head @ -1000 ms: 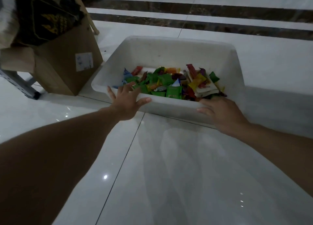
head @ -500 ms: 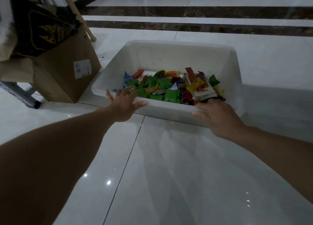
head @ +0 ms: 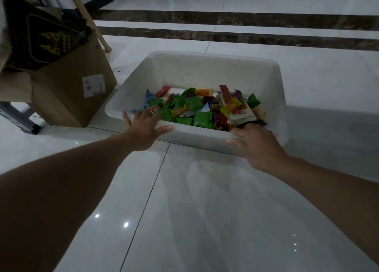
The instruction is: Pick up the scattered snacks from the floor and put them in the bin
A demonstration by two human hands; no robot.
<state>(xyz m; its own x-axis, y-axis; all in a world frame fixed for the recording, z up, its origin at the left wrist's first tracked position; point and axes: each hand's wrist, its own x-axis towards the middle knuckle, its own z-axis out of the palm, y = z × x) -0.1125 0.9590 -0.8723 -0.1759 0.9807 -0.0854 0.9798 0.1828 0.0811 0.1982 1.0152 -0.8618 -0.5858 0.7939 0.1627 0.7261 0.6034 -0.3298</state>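
**One bin, two hands on its near rim**

One white plastic bin (head: 205,70) sits on the tiled floor (head: 205,210) at twelve o'clock from the frame's centre. It holds the snacks (head: 202,119), a heap of wrapped packets, mostly green with some red, yellow and orange, too overlapped to count.

Two hands meet the near rim. The left hand (head: 143,130), at seven o'clock of the bin, lies with fingers spread and thumb along the outer wall. The right hand (head: 258,142), at five o'clock, hooks its fingers over the rim, with the tips hidden among wrappers.

One cardboard box (head: 67,99) stands at ten o'clock, cut off by the frame. The print on its dark flap (head: 41,31) is unreadable.
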